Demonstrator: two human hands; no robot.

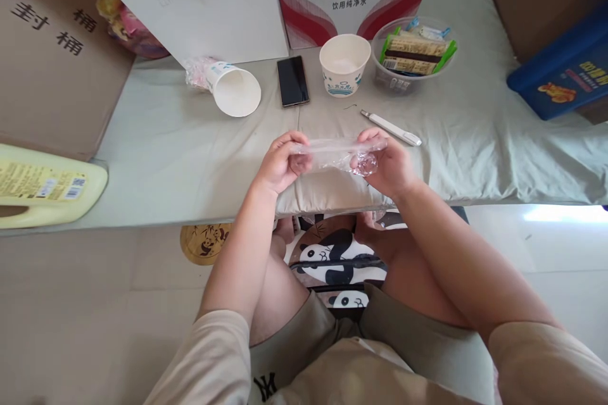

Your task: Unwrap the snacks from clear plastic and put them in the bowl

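A crinkled piece of clear plastic film (329, 153) is stretched between my hands, just above the front edge of the cloth-covered surface. My left hand (280, 163) pinches its left end, and my right hand (393, 164) grips the right end, where some of the film bunches into a glossy clump. Behind my right hand lies a white utility knife (392, 127). An upright paper bowl (344, 66) with a blue-green print stands beyond the film. Farther left, paper cups (236, 90) lie on their side, partly in a pinkish plastic sleeve (197, 73).
A dark phone (293, 81) lies between the cups and the bowl. At its right sits a clear tub (399, 79) of wrapped snacks. Boxes (190, 0) stand behind. A yellow jug (52, 186) is at left, a blue container (560, 69) at right.
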